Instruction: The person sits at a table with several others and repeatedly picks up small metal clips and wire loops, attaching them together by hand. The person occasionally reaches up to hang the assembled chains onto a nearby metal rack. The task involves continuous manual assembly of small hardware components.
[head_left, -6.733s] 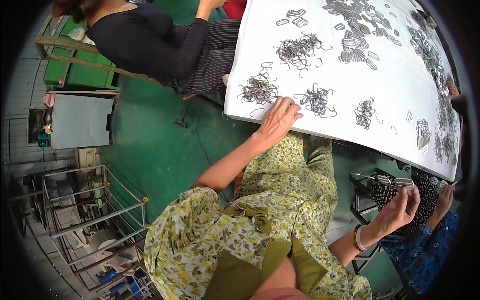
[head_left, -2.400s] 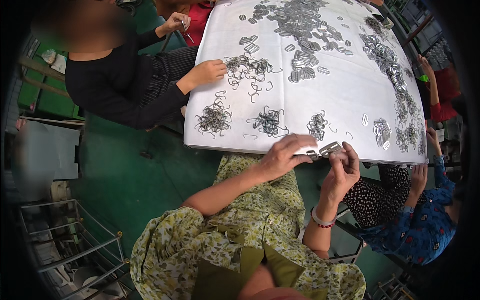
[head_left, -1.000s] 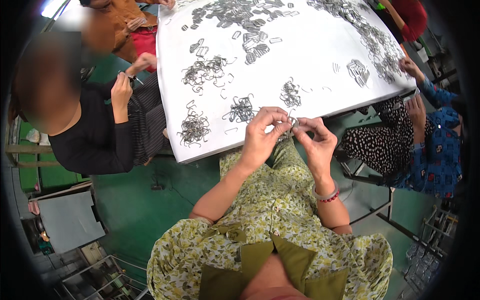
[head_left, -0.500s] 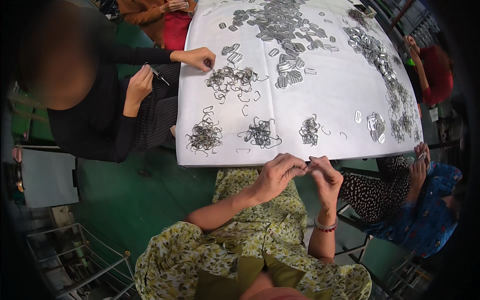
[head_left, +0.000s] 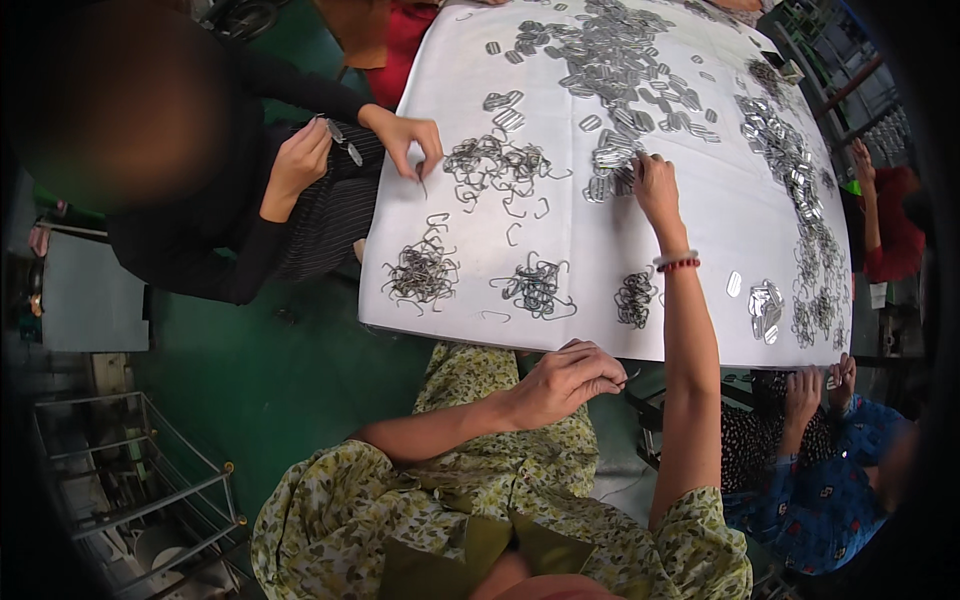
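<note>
Just off the table's near edge, my left hand (head_left: 568, 386) is closed in a pinch, with a thin dark wire hook (head_left: 632, 376) sticking out past the fingertips. My right hand (head_left: 656, 190), a red beaded bracelet on its wrist, reaches across the table. Its bent fingers come down at the edge of a heap of flat silver slotted buckle plates (head_left: 612, 158); the fingertips are partly hidden, so what they grip cannot be made out. Beside my right forearm lies a small pile of wire hooks (head_left: 634, 300), with another hook pile (head_left: 538, 287) to its left.
The white-covered table (head_left: 590, 265) carries more hook piles (head_left: 422, 272) at left and a small stack of plates (head_left: 766, 310) at right. On the left a co-worker's hand (head_left: 405, 140) holds a hook. Another co-worker's hands (head_left: 820, 390) are at the near right corner.
My hands were together at the table edge. The right has moved away, forward to the plate heap; the left stays low with the hook showing. The view has shifted slightly.
</note>
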